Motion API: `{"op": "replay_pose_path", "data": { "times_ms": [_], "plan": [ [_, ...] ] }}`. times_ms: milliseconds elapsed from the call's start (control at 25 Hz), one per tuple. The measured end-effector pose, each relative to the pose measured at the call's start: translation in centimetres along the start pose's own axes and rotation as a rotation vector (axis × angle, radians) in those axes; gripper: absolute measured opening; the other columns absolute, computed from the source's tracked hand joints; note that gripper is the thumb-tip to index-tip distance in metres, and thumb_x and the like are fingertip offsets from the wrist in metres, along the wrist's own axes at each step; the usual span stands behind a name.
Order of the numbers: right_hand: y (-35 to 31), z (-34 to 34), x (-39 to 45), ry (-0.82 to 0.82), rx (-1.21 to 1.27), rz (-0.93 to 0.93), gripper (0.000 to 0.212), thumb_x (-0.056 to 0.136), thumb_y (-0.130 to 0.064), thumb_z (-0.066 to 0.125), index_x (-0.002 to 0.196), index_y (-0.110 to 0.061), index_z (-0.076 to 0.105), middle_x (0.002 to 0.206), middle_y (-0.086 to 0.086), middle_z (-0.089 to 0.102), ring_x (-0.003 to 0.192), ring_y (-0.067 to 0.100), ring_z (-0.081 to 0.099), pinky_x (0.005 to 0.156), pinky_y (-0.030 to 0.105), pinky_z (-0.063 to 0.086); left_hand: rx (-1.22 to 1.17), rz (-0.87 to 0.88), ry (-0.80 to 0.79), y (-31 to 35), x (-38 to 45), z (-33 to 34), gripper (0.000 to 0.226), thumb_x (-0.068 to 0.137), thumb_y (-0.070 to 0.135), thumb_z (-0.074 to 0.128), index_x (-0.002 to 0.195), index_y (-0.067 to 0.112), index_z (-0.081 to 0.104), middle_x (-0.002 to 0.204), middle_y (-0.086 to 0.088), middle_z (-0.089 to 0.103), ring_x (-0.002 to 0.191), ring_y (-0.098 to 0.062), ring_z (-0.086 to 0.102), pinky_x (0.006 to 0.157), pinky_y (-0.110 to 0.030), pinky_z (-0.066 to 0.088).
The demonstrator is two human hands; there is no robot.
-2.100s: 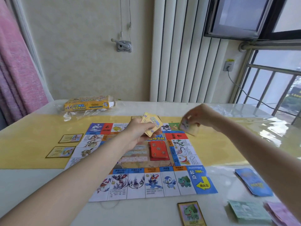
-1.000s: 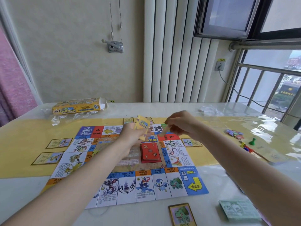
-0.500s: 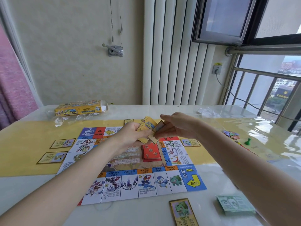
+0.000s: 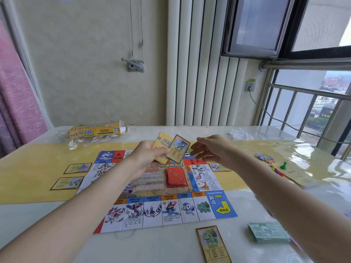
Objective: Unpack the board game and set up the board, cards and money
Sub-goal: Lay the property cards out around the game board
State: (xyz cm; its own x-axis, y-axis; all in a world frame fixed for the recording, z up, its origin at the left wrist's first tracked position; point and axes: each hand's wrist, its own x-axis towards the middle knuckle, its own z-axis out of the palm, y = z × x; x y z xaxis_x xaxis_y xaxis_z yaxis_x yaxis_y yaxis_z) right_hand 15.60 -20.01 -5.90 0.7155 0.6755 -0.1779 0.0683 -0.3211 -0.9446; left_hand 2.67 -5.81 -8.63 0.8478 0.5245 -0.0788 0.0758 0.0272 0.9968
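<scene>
- Left hand (image 4: 150,156) up over the far half of the board (image 4: 165,190), fingers curled round a small stack of yellow-backed cards (image 4: 162,147); one card (image 4: 177,149) sits face-up at the front of the stack, tilted, gold border w/ a pale creature on it.
- Right hand (image 4: 212,150) just beside that card, not touching it; fingers loosely spread & a bit bent, holding nothing.
- Board lies flat on the table (image 4: 171,247), partly on the yellow runner (image 4: 38,168); blue start corner w/ yellow arrow on the near right.
- Red card deck (image 4: 175,176) stacked on the board's centre, right of middle.
- Single cards laid face-up round the board: two off the left edge (image 4: 77,167) & (image 4: 67,183), one off the right edge (image 4: 218,166), one w/ a green creature near the front edge (image 4: 212,243).
- Green money stack (image 4: 267,232) on the table front right, beside the right forearm.
- Game box (image 4: 96,129) far left, yellow, lying on its side w/ clear wrap under it.
- Far right: green pawn (image 4: 283,165), small coloured bits near it, blurry, can't tell what exactly.
</scene>
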Motion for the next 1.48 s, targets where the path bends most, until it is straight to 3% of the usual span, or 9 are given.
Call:
{"op": "replay_pose_path", "data": {
  "times_ms": [240, 400, 520, 600, 720, 960, 1200, 1320, 1480],
  "plan": [
    [0.0, 0.6, -0.6, -0.081, 0.042, -0.128, 0.016, 0.090, -0.014, 0.058, 0.093, 0.000, 0.064, 0.076, 0.011, 0.068, 0.057, 0.013, 0.061, 0.052, 0.019, 0.051, 0.132, 0.018, 0.080, 0.3, -0.9, 0.2, 0.010, 0.088, 0.003, 0.059, 0.083, 0.011, 0.060, 0.089, -0.013, 0.069, 0.066, -0.020, 0.066, 0.081, -0.037, 0.054],
    [-0.4, 3.5, 0.0, -0.095, -0.103, -0.181, 0.003, 0.083, -0.005, 0.064, 0.081, -0.003, 0.064, 0.073, 0.013, 0.067, 0.051, 0.010, 0.060, 0.053, 0.018, 0.050, 0.274, -0.004, 0.050, 0.4, -2.7, -2.5, 0.012, 0.088, 0.001, 0.059, 0.083, 0.012, 0.061, 0.079, -0.004, 0.068, 0.056, -0.009, 0.066, 0.060, -0.022, 0.056],
    [-1.0, 8.6, 0.8, -0.148, -0.145, -0.198, 0.003, 0.084, -0.003, 0.063, 0.081, -0.003, 0.065, 0.067, 0.010, 0.065, 0.042, 0.004, 0.057, 0.044, 0.013, 0.045, 0.394, -0.040, 0.172, 0.2, -4.6, -8.1, 0.010, 0.087, 0.002, 0.060, 0.096, 0.005, 0.061, 0.085, -0.010, 0.070, 0.072, -0.018, 0.068, 0.067, -0.029, 0.055],
    [-1.2, 12.6, 0.5, -0.219, -0.190, -0.184, 0.005, 0.084, -0.002, 0.062, 0.085, -0.001, 0.067, 0.061, 0.007, 0.064, 0.042, 0.005, 0.057, 0.041, 0.013, 0.044, 0.349, -0.059, 0.300, -0.2, -6.4, -12.1, 0.013, 0.088, -0.001, 0.057, 0.101, 0.001, 0.059, 0.083, -0.013, 0.071, 0.068, -0.018, 0.069, 0.063, -0.028, 0.057],
    [-1.4, 18.7, -0.4, -0.371, -0.337, -0.191, 0.012, 0.083, -0.003, 0.063, 0.092, 0.004, 0.067, 0.062, 0.005, 0.063, 0.046, 0.007, 0.057, 0.041, 0.013, 0.044, 0.229, -0.115, 0.453, -1.3, -9.5, -15.9, 0.008, 0.088, -0.002, 0.052, 0.087, 0.003, 0.058, 0.061, -0.007, 0.069, 0.046, -0.007, 0.062, 0.045, -0.015, 0.050],
    [-0.4, 26.1, -1.6, -0.397, -0.551, -0.336, 0.021, 0.079, -0.009, 0.067, 0.097, 0.002, 0.070, 0.077, 0.013, 0.063, 0.052, 0.013, 0.050, 0.044, 0.018, 0.041, 0.037, -0.149, 0.485, -2.7, -10.9, -17.0, 0.015, 0.096, 0.015, 0.045, 0.093, 0.004, 0.054, 0.076, -0.016, 0.066, 0.041, -0.010, 0.060, 0.042, -0.016, 0.047],
    [0.0, 26.7, -1.5, -0.390, -0.505, -0.313, 0.020, 0.078, -0.009, 0.068, 0.096, 0.000, 0.070, 0.077, 0.008, 0.060, 0.061, 0.013, 0.050, 0.054, 0.022, 0.042, 0.005, -0.163, 0.502, -3.4, -10.3, -17.0, 0.022, 0.092, 0.013, 0.035, 0.085, 0.003, 0.053, 0.067, -0.017, 0.066, 0.044, -0.016, 0.059, 0.046, -0.019, 0.049],
    [-0.4, 25.5, -0.8, -0.395, -0.300, -0.181, 0.017, 0.081, -0.007, 0.067, 0.096, 0.001, 0.068, 0.067, 0.005, 0.059, 0.052, 0.010, 0.049, 0.048, 0.017, 0.041, 0.016, -0.148, 0.529, -3.5, -9.5, -17.2, 0.025, 0.092, 0.015, 0.034, 0.086, 0.003, 0.055, 0.064, -0.014, 0.068, 0.046, -0.016, 0.060, 0.048, -0.020, 0.049],
    [-0.3, 23.3, 0.6, -0.360, -0.166, -0.093, 0.017, 0.085, -0.007, 0.063, 0.098, 0.002, 0.066, 0.076, 0.009, 0.065, 0.052, 0.011, 0.054, 0.050, 0.018, 0.044, 0.011, -0.143, 0.559, -3.8, -8.3, -17.0, 0.023, 0.094, 0.014, 0.035, 0.085, 0.003, 0.054, 0.073, -0.016, 0.065, 0.045, -0.014, 0.060, 0.041, -0.016, 0.048]
  ]
}}
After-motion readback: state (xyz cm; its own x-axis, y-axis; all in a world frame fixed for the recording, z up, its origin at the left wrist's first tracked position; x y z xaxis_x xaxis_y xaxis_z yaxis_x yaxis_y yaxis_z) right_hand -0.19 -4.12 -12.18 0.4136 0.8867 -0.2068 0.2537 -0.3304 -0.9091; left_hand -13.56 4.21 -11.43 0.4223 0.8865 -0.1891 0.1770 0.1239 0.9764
